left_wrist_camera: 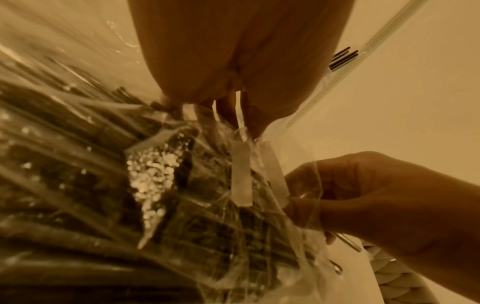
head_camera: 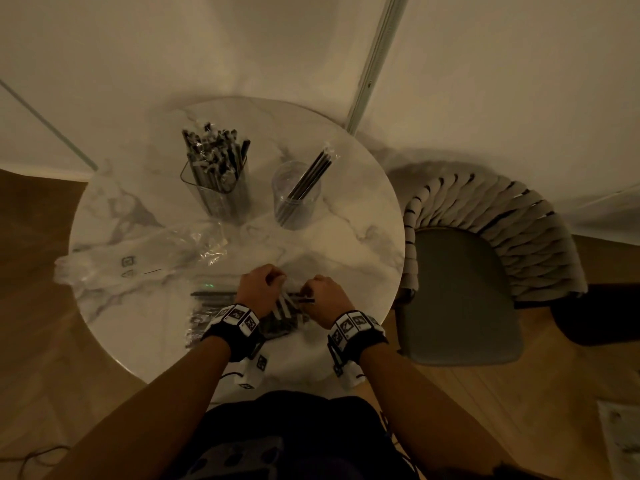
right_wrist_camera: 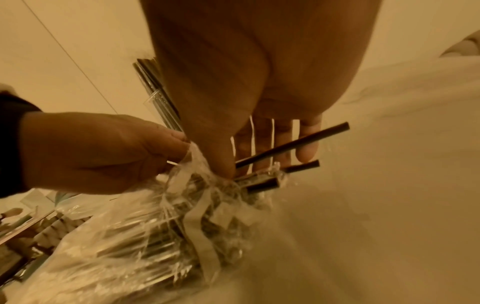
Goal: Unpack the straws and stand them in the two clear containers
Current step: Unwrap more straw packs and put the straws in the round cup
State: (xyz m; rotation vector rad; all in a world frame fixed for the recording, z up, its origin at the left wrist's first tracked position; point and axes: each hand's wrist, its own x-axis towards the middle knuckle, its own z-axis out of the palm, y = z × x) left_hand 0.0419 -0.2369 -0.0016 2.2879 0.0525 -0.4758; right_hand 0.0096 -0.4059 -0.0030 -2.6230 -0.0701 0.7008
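Observation:
At the table's near edge lies a clear plastic pack of dark straws [head_camera: 277, 315]. Both hands work at its open end. My left hand [head_camera: 260, 289] pinches the wrapper's plastic [right_wrist_camera: 193, 153] at the mouth of the pack. My right hand [head_camera: 322, 296] pinches the other side of the wrapper [left_wrist_camera: 306, 197], and several dark straw ends [right_wrist_camera: 293, 142] stick out past its fingers. Two clear containers stand farther back: a square one [head_camera: 218, 181] crowded with wrapped straws and a round one [head_camera: 296, 195] holding a few straws.
An empty crumpled plastic bag [head_camera: 138, 261] lies at the left of the round marble table [head_camera: 346, 220]. More wrapped straw packs [head_camera: 204, 306] lie under my left wrist. A woven-back chair [head_camera: 478, 271] stands close on the right.

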